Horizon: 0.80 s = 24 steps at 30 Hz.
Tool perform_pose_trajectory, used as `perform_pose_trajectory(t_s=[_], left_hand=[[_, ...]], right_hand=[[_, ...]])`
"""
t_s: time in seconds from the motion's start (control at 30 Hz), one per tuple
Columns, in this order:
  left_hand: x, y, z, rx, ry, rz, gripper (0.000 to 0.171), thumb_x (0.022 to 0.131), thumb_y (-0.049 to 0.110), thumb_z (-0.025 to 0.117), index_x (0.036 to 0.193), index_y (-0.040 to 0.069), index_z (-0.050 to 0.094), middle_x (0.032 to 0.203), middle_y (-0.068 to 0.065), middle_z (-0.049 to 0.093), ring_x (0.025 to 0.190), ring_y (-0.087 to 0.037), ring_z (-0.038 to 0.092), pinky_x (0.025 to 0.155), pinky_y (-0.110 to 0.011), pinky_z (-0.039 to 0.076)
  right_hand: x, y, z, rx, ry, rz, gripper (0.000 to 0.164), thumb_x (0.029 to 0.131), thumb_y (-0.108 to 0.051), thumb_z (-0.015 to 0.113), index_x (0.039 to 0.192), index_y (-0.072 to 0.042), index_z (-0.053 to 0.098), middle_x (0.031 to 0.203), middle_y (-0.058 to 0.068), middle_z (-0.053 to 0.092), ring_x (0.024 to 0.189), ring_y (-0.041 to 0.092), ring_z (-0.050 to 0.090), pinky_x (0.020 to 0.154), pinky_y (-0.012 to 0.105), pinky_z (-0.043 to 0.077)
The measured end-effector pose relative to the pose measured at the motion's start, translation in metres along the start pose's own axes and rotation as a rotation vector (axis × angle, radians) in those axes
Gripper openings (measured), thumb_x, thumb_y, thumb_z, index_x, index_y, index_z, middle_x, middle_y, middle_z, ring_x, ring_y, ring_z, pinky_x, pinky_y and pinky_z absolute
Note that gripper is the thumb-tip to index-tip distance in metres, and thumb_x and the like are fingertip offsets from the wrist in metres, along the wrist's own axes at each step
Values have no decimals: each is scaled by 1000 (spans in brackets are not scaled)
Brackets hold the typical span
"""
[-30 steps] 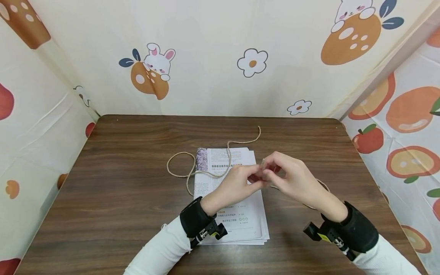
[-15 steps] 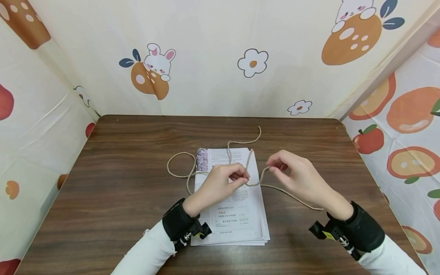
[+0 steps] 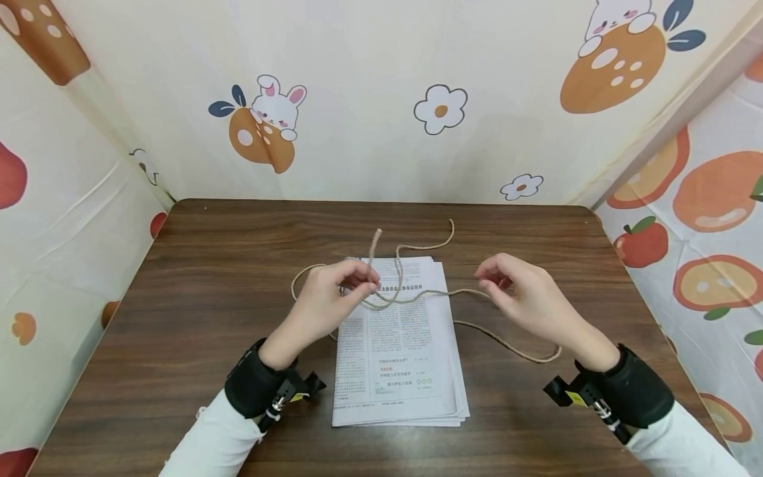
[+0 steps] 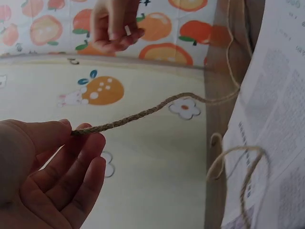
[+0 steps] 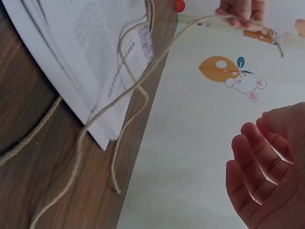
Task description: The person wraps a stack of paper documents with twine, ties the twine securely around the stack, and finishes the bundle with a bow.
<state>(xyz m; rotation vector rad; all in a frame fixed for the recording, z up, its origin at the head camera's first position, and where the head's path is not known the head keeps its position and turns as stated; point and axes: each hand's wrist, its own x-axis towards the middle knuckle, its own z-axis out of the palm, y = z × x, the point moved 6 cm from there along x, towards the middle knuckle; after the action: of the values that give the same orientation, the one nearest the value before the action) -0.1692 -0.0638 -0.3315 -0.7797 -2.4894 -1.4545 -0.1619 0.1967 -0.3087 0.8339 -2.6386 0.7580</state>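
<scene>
A thin twine rope [image 3: 423,248] crosses a stack of folded newspapers [image 3: 411,391] and trails onto the table on both sides. My left hand [image 3: 334,295] is above the stack's upper left part. It pinches the rope [image 4: 131,118] between thumb and index finger, with a short end standing up past the fingers in the head view. To the right of the papers is my right hand [image 3: 524,298], raised over the table. Its fingers are loosely bent and hold nothing in the right wrist view. One rope strand runs from the left hand toward the right, below that hand.
The brown wooden table [image 3: 238,397] carries the papers near its middle. A cream wall covering [image 3: 357,165] with rabbit and flower prints stands along the back edge. Fruit-printed sheeting [image 3: 715,291] hangs at the right.
The hands were together over the papers and have drawn apart. My left hand has moved left with the rope, while the right hand has shifted slightly right and let go of its strand.
</scene>
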Motion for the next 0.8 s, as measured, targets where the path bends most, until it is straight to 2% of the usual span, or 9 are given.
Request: perform_pose_trajectory(t_s=[0.17, 0.33, 0.47, 0.63, 0.8], left_hand=[[-2, 4, -25, -67, 49, -40, 9, 83, 9, 66, 90, 14, 66, 85, 5, 68, 70, -5, 62, 60, -23, 50], [-3, 15, -51, -77, 113, -29, 9, 84, 8, 66, 91, 14, 66, 86, 5, 69, 73, -8, 63, 63, -22, 49], [-2, 15, -68, -96, 145, -28, 8, 84, 6, 65, 91, 10, 65, 87, 0, 69, 76, -10, 64, 64, -21, 50], [3, -1, -83, -140, 155, -72, 6, 86, 4, 61, 92, 4, 63, 89, -8, 68, 78, -13, 66, 64, -21, 51], [9, -31, -94, -139, 175, -142, 12, 88, 6, 60, 98, -1, 61, 90, -14, 68, 75, -16, 67, 66, -22, 52]], right_hand=[[-2, 8, 3, -18, -10, 5, 19, 78, 2, 66, 91, -10, 60, 80, -8, 59, 67, 1, 51, 61, 21, 46], [-1, 17, 8, -42, -30, 9, 16, 79, 0, 66, 91, -9, 59, 78, -8, 57, 68, 1, 49, 62, 25, 47], [-1, 24, 11, -53, -52, 13, 15, 80, -3, 66, 91, -10, 59, 78, -8, 57, 68, 1, 49, 62, 26, 47], [-1, 29, 13, -71, -73, 5, 14, 81, -5, 66, 91, -12, 59, 78, -8, 57, 67, 1, 50, 61, 23, 46], [1, 32, 17, -81, -89, 15, 12, 82, -6, 65, 90, -12, 59, 79, -8, 57, 67, 2, 51, 60, 24, 46]])
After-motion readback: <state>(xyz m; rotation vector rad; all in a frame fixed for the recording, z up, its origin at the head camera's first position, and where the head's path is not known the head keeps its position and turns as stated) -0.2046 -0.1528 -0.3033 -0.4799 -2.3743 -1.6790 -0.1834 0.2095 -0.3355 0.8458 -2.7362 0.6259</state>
